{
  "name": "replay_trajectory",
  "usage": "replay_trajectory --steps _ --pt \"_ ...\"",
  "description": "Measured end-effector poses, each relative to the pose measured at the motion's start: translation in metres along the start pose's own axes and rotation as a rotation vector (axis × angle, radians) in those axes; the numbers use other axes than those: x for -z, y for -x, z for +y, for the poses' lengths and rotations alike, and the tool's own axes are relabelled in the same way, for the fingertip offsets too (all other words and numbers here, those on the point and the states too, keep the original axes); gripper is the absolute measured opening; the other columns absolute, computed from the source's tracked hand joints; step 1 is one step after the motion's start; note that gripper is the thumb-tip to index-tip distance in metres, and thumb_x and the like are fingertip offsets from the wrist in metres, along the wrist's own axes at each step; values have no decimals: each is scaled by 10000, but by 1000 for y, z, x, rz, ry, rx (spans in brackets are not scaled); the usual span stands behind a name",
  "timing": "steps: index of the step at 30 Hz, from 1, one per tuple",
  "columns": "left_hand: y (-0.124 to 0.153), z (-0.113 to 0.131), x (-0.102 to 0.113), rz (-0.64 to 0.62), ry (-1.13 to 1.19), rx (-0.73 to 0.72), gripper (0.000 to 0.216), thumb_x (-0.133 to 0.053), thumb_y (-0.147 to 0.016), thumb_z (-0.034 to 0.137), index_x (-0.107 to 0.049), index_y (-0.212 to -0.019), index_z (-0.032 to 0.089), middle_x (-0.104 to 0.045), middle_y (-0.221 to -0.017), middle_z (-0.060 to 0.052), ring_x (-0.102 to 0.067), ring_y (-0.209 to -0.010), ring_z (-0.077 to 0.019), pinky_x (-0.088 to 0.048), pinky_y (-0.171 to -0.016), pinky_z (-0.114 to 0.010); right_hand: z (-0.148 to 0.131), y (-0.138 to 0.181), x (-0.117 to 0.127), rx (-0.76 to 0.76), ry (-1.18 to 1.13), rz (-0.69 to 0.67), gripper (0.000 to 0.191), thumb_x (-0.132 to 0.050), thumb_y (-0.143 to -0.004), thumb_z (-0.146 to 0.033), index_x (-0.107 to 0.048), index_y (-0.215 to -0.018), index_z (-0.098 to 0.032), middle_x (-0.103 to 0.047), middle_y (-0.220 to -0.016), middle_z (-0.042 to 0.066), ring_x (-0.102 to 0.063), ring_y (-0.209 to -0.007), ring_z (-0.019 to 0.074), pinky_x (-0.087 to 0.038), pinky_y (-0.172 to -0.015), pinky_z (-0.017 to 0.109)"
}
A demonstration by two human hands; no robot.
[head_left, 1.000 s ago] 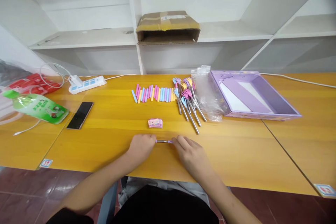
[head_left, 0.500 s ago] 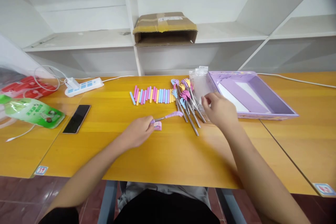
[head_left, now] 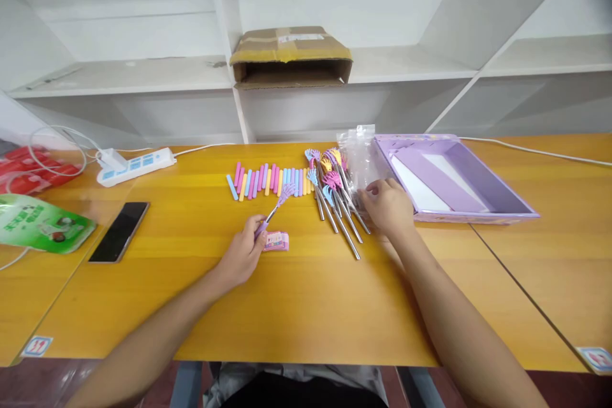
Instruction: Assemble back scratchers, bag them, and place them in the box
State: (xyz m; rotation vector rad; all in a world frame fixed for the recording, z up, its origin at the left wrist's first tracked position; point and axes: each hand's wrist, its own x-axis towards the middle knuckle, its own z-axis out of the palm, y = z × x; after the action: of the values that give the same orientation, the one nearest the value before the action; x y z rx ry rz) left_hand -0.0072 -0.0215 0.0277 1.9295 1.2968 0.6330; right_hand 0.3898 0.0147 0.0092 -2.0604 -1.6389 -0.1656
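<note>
My left hand [head_left: 243,248] is closed around the purple handle of a back scratcher [head_left: 272,210]; its metal shaft and purple claw head point up and to the right. Just beside that hand lies a small stack of pink and purple printed cards [head_left: 277,241]. My right hand [head_left: 388,204] has its fingers curled down onto the clear plastic bags [head_left: 358,156], pinching at their near part; the fingertips are partly hidden. Between the hands is a pile of back scratchers [head_left: 335,188] with coloured claw heads and bare metal shafts. A row of coloured handle sleeves [head_left: 268,181] lies left of the pile.
A purple box tray [head_left: 497,213] stands right of my right hand. To the left are a phone [head_left: 119,233], a power strip [head_left: 137,167], a green pouch [head_left: 45,224] and red packages [head_left: 33,169]. An open cardboard box [head_left: 291,54] rests on the white shelf behind.
My right hand has lowered onto the plastic bags. In my left hand the back scratcher has turned, its claw now pointing more upward. The view has shifted slightly.
</note>
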Motion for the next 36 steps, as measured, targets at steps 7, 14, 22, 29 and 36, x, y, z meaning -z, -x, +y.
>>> replay_trajectory --steps 7,14,22,29,36 --pt "8 8 -2 17 80 24 402 -374 -1130 480 -450 -1417 210 -721 -1125 -81 -683 -966 -226 -501 -879 -360 -11 8 21 -166 -307 117 228 -658 -944 -440 -622 -959 -216 -716 -866 41 -598 -708 186 -439 -739 346" --pt "11 8 -5 -15 235 67 470 -431 -1109 502 -352 -1477 219 -690 -1198 -112 -675 -1053 -227 -511 -937 -382 -69 39 30 -97 -971 39 365 -676 -973 -585 -499 -988 -266 -515 -676 -65 -463 -519 126 -357 -491 262" --pt "13 19 -4 -244 472 -57 511 -589 -1009 674 -669 -1207 211 -705 -1096 -97 -649 -1010 -234 -514 -941 -371 -129 111 19 160 -1299 -636 298 -702 -1018 -498 -562 -990 -237 -570 -751 -36 -535 -624 117 -443 -574 246" --pt "19 25 -6 -467 419 -163 449 -642 -1015 589 -755 -938 161 -733 -954 -65 -631 -900 -197 -483 -849 -313 -143 114 9 37 -1565 -816 486 -594 -1010 -699 -655 -1162 -241 -637 -879 25 -620 -753 177 -557 -694 315" --pt "20 27 -9 -480 461 -174 353 -752 -960 526 -782 -897 180 -753 -985 -84 -689 -968 -220 -528 -875 -317 -141 109 9 91 -1419 -588 314 -644 -1042 -520 -733 -934 -238 -644 -1011 52 -626 -985 202 -543 -961 366"
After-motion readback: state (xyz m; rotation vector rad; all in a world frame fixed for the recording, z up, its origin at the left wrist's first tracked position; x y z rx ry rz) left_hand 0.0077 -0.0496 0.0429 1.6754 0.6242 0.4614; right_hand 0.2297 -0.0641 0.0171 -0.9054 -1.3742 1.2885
